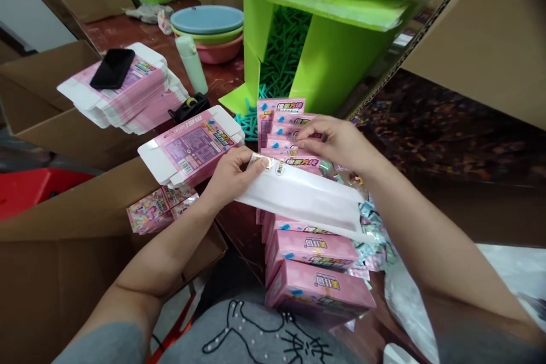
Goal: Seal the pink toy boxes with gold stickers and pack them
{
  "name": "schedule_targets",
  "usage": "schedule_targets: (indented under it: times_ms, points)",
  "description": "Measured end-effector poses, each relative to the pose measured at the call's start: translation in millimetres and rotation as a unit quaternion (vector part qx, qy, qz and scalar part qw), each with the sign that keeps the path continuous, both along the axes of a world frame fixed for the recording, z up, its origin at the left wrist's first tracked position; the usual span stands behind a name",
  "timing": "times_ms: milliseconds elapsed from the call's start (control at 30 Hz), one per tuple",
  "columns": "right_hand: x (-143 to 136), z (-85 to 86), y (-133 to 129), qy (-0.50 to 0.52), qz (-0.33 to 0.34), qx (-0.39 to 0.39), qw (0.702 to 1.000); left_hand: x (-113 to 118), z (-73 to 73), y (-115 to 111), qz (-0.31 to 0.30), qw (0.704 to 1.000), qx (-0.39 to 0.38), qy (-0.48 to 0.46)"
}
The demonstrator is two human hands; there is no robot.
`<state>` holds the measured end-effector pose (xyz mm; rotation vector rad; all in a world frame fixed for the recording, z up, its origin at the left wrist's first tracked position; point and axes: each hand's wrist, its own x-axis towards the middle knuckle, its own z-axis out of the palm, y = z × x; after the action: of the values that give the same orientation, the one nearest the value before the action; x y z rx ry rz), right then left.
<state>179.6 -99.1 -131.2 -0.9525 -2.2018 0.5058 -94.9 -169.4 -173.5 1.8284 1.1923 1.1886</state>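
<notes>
White strip [307, 193] in the head view: the left hand [234, 176] pinches its end, beside round stickers [280, 168]. The right hand [339, 139] bends its fingers over the pink boxes [315, 250]; whether they grip anything I cannot tell. The step in hand seems to be handling stickers; the next move likely calls for a steady strip. Beyond the hands, a green bin [341, 62] holds green sticks [281, 57]; right of the right hand, a carton [482, 40] holds small, blurred pieces [426, 125].

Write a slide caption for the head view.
Left hand pinching a white strip over a row of pink boxes, right hand beyond it; a black phone rests on stacked flat cartons.
</notes>
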Motion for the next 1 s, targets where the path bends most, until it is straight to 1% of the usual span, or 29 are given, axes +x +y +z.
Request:
schedule_targets:
  times_ms: [67, 167, 267, 367, 433, 467, 500, 567, 600, 633, 700, 767, 800, 900, 1000]
  points:
    - [2, -13.3, 14, -0.029, -0.016, -0.002, 0.999, 1, 0.9, -2, 0.0, 1.0, 0.001, 0.003]
    - [1, -24.3, 17, -0.057, -0.058, 0.043, 0.996, 0, 2.6, -2, 0.0, 1.0, -0.001, 0.02]
    - [1, -23.3, 11, -0.116, -0.1, 0.081, 0.985, 2, 4.6, 2, -0.004, 1.0, 0.011, 0.026]
    - [4, -15.6, 9, -0.186, -0.11, 0.08, 0.973, 6, 6.5, 10, -0.009, 1.0, 0.026, 0.013]
    - [5, -8.2, 7, -0.179, -0.078, 0.056, 0.979, 10, 7.9, 17, -0.013, 0.999, 0.034, 0.012]
    - [4, -4.0, 4, -0.155, -0.043, 0.035, 0.986, 12, 8.6, 20, -0.015, 0.999, 0.038, 0.015]
    - [3, 0.6, 1, -0.121, 0.001, 0.011, 0.993, 13, 9.4, 22, -0.016, 0.999, 0.04, 0.02]
    - [-2, 10.0, -10, -0.049, 0.085, -0.025, 0.995, 15, 10.9, 27, -0.015, 0.998, 0.046, 0.036]
    - [-5, 14.3, -16, -0.019, 0.11, -0.03, 0.993, 16, 11.6, 28, -0.014, 0.998, 0.048, 0.044]
    - [-8, 18.1, -20, 0.007, 0.117, -0.033, 0.993, 16, 12.1, 30, -0.011, 0.997, 0.05, 0.052]
    - [-9, 22.8, -23, 0.055, 0.085, -0.039, 0.994, 16, 12.5, 33, -0.004, 0.997, 0.051, 0.059]
    - [-6, 22.7, -13, 0.083, 0.019, -0.041, 0.995, 15, 11.7, 35, 0.002, 0.997, 0.049, 0.057]
    - [-4, 20.7, -5, 0.079, -0.015, -0.038, 0.996, 14, 10.9, 35, 0.004, 0.998, 0.045, 0.054]
    - [2, 8.8, 26, -0.01, -0.079, -0.02, 0.997, 13, 7.8, 36, 0.011, 0.998, 0.036, 0.048]
    - [1, -5.0, 44, -0.086, -0.107, -0.014, 0.99, 12, 5.1, 34, 0.014, 0.998, 0.028, 0.049]
